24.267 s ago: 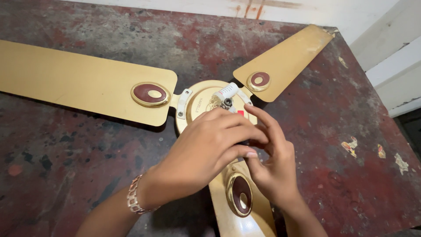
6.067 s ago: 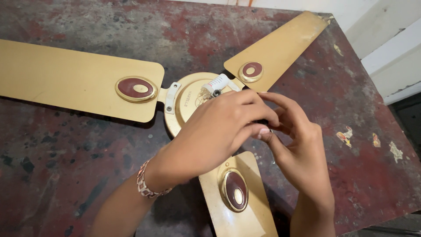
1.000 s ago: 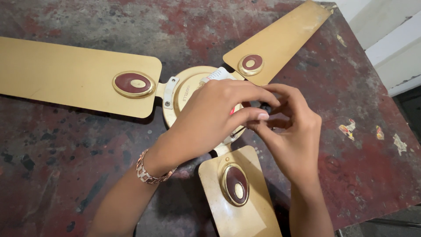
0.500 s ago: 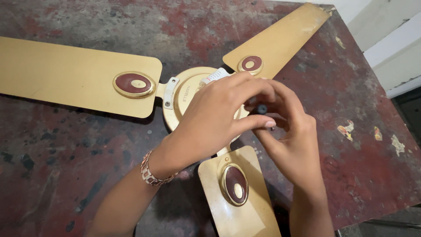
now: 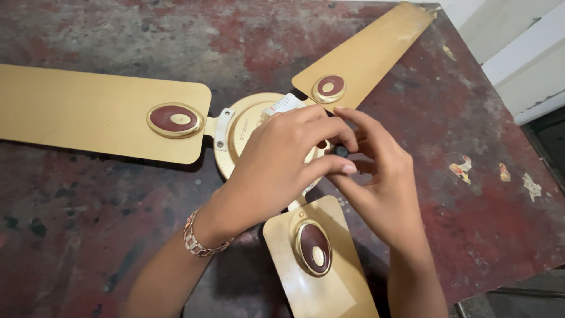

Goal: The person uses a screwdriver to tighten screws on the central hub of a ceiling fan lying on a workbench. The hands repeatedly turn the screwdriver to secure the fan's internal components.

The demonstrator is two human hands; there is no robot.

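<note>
A gold ceiling fan lies flat on a worn red metal table [image 5: 482, 194]. Its round motor hub [image 5: 244, 126] is half hidden under my hands. Three gold blades spread out: one to the left [image 5: 88, 112], one to the upper right [image 5: 376, 50], one toward me [image 5: 318, 265]. Each blade carries a maroon oval ornament near the hub. My left hand [image 5: 276, 165] rests over the hub, fingertips pinching toward the right. My right hand [image 5: 379, 176] meets it from the right. Between the fingertips of both hands sits a small dark part [image 5: 340, 151]. A metal bracelet [image 5: 197, 238] circles my left wrist.
The table's right edge runs diagonally at the upper right, with a white wall or panel [image 5: 518, 53] beyond it. Paint is chipped in pale flecks [image 5: 462, 171] on the table's right side. A dark gap shows at the far right past the edge.
My hands have stayed over the hub, fingers shifting slightly around the small dark part. The fan has not moved on the table.
</note>
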